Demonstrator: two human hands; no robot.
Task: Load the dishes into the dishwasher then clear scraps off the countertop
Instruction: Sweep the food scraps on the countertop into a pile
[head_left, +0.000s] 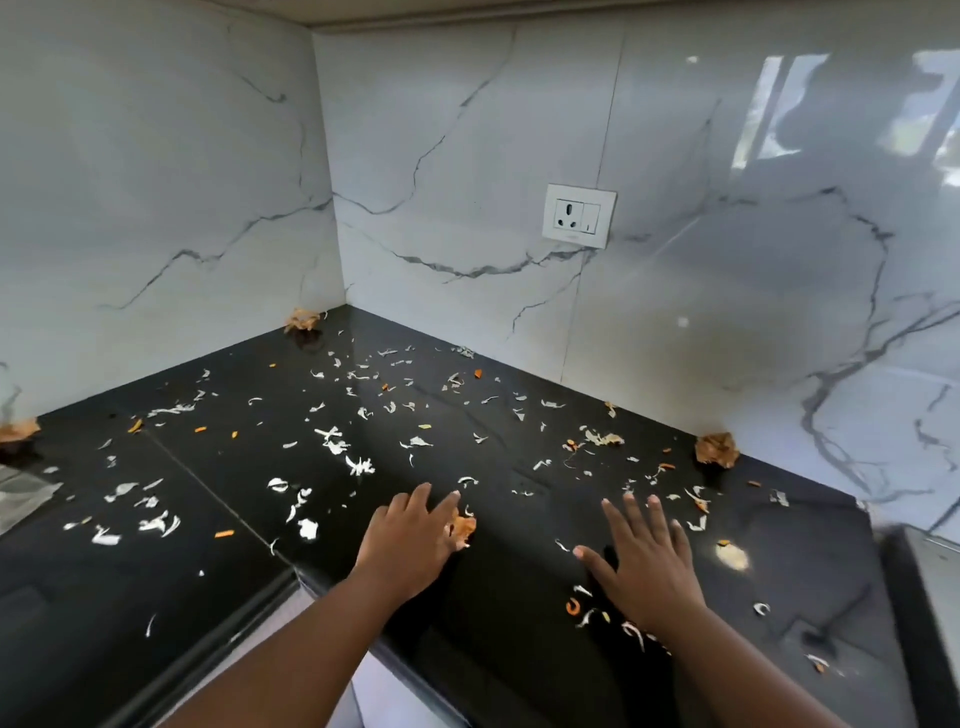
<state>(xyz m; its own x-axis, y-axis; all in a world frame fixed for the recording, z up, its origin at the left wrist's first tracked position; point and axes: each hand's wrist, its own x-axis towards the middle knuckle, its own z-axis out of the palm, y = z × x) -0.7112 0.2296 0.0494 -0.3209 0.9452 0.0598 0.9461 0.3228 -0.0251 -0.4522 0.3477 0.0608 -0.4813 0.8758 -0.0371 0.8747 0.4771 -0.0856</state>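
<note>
Hands (410, 540) (644, 561) flat amid scraps (332, 439), mid-counter (498, 415).

Glossy black stone countertop (498, 431), polished white veined marble-look wall (467, 156), dry papery scraps (332, 441), white plastic socket (579, 215).

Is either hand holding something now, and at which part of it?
Nothing is held. The right hand lies open on the black countertop. The left hand lies open too, its fingertips touching a brown onion skin.

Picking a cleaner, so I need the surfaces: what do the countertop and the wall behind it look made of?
Countertop: looks like polished black stone, perhaps granite; it is glossy and mirrors light.
Wall: glossy white panels with grey veins, marble or marble-look tile; a seam shows and it reflects a window. Which one cannot be told.
</note>
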